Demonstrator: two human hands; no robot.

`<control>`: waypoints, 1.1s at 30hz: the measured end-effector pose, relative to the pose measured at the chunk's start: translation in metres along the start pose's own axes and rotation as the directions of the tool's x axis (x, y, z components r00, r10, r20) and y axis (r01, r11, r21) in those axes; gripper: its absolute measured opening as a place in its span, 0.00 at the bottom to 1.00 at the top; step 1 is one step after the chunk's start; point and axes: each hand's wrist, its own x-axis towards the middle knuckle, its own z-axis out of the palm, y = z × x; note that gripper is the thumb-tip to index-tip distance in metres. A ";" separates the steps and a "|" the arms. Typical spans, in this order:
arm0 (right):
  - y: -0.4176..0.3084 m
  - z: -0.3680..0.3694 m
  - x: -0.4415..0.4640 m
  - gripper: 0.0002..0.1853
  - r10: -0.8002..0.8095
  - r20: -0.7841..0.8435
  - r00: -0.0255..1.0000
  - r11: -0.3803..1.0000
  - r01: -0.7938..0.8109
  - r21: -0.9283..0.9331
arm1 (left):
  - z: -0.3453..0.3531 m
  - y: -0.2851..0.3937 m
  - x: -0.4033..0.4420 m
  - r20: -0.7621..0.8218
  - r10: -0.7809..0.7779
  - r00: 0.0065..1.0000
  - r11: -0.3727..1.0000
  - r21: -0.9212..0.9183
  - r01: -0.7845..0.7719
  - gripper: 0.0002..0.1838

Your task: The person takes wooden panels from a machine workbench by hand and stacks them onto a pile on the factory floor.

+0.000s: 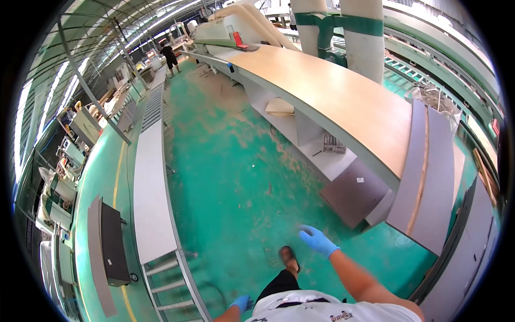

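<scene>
Dust could make the shoe slip; right hand hangs loosely open, empty; left hand too hidden to tell.

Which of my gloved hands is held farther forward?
Your right hand: it's out ahead, nearer the tan tabletop, whereas your left hand is low, near the picture's bottom edge.

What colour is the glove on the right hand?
It is a light blue glove, shown in the head view.
</scene>
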 end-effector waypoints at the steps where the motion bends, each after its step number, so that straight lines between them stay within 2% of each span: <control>1: 0.011 0.000 0.016 0.28 0.058 0.027 0.998 0.998 -0.057 -0.028 | 0.008 0.027 0.001 0.016 -0.014 1.000 1.000 0.001 0.014 0.23; 2: 0.026 -0.003 0.031 0.28 0.103 0.051 0.993 0.993 -0.100 -0.059 | 0.016 0.065 0.004 0.033 -0.015 0.999 1.000 0.000 0.015 0.24; 4: 0.039 -0.019 0.038 0.30 0.328 0.041 0.944 0.917 -0.308 -0.252 | 0.033 0.125 0.009 0.030 -0.062 0.998 0.997 -0.047 0.063 0.26; 6: 0.041 -0.049 0.053 0.32 0.462 0.151 0.874 0.862 -0.402 -0.309 | 0.052 0.203 0.025 0.071 0.022 0.997 0.999 0.023 -0.024 0.28; 7: 0.019 -0.066 0.063 0.32 0.459 0.142 0.877 0.860 -0.399 -0.318 | 0.061 0.246 0.032 0.088 0.071 0.994 0.994 0.072 -0.078 0.28; 9: -0.050 -0.091 0.069 0.30 0.358 0.028 0.933 0.906 -0.340 -0.250 | 0.084 0.339 0.024 0.092 0.150 0.984 0.973 0.161 -0.164 0.30; 11: -0.046 -0.118 0.103 0.29 0.296 0.004 0.955 0.955 -0.296 0.020 | 0.099 0.408 0.043 0.128 0.202 0.971 0.952 0.208 -0.225 0.30; 12: -0.053 -0.125 0.120 0.29 0.297 0.010 0.955 0.954 -0.297 0.030 | 0.104 0.442 0.062 0.175 0.224 0.959 0.943 0.211 -0.259 0.30; 14: -0.088 -0.142 0.158 0.30 0.166 0.111 0.980 0.923 -0.194 0.332 | 0.125 0.513 0.058 0.205 0.312 0.928 0.927 0.147 -0.344 0.25; 16: -0.141 -0.148 0.207 0.32 0.096 0.149 0.984 0.903 -0.149 0.403 | 0.141 0.570 0.077 0.184 0.309 0.933 0.939 0.098 -0.330 0.23; 17: -0.159 -0.149 0.229 0.33 0.035 0.178 0.983 0.877 -0.116 0.466 | 0.150 0.583 0.083 0.172 0.297 0.939 0.950 0.045 -0.309 0.21; 18: -0.164 -0.149 0.251 0.33 0.045 0.194 0.980 0.876 -0.132 0.463 | 0.152 0.588 0.086 0.161 0.286 0.944 0.955 0.035 -0.295 0.21; 21: -0.195 -0.160 0.359 0.34 -0.133 0.203 0.970 0.814 -0.010 0.581 | 0.163 0.640 0.091 0.025 0.356 0.934 0.933 -0.068 -0.353 0.17; 23: -0.226 -0.161 0.416 0.34 -0.177 0.247 0.953 0.809 -0.002 0.587 | 0.145 0.642 0.095 0.134 0.165 0.977 0.980 0.086 -0.178 0.15; 24: -0.240 -0.164 0.448 0.34 -0.232 0.266 0.936 0.811 0.035 0.585 | 0.141 0.658 0.094 0.124 0.176 0.976 0.979 0.078 -0.187 0.15; 25: -0.246 -0.163 0.475 0.32 -0.287 0.280 0.916 0.794 0.064 0.604 | 0.135 0.667 0.092 0.061 0.126 0.990 0.983 0.129 -0.133 0.18; 27: -0.268 -0.160 0.527 0.31 -0.301 0.300 0.905 0.799 0.068 0.597 | 0.122 0.695 0.102 0.000 0.077 0.997 0.982 0.174 -0.076 0.22; 29: -0.277 -0.154 0.571 0.30 -0.295 0.318 0.901 0.811 0.060 0.582 | 0.109 0.702 0.122 -0.054 0.115 0.992 0.990 -0.078 -0.119 0.18; 31: -0.277 -0.145 0.621 0.30 -0.347 0.345 0.872 0.870 0.162 0.466 | 0.096 0.718 0.145 -0.027 0.088 0.996 0.988 -0.126 -0.091 0.16; 33: -0.291 -0.133 0.672 0.31 -0.328 0.370 0.869 0.868 0.122 0.482 | 0.087 0.759 0.163 -0.009 0.070 0.997 0.983 -0.171 -0.071 0.13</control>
